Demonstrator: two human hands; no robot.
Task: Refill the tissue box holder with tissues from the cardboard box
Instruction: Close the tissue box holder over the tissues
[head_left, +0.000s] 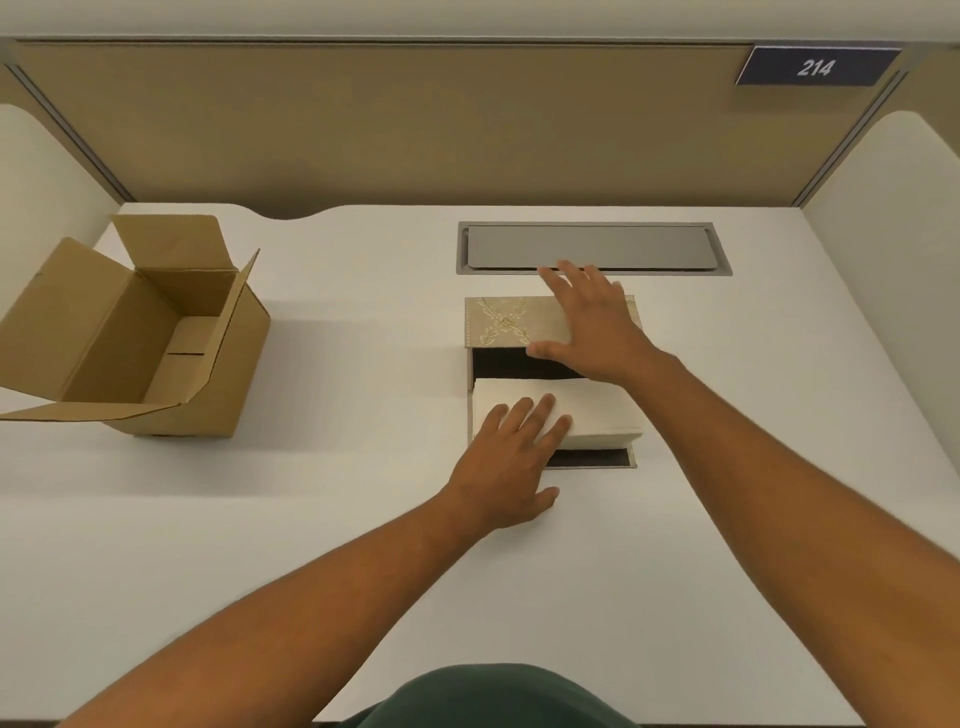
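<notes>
A beige tissue box holder (500, 321) with a gold leaf pattern stands at the desk's middle right, its dark inside showing toward me. A stack of white tissues (597, 410) lies on the holder's lowered front panel, partly inside the opening. My left hand (511, 457) rests flat on the near left part of the stack, fingers spread. My right hand (589, 322) lies flat on the holder's top with fingers apart. The brown cardboard box (156, 332) sits at the far left, flaps open, and looks empty inside.
A grey metal cable hatch (592, 248) is set into the white desk (311, 519) just behind the holder. Tan partition panels wall in the back and sides. A dark sign reading 214 (815, 66) hangs at the top right.
</notes>
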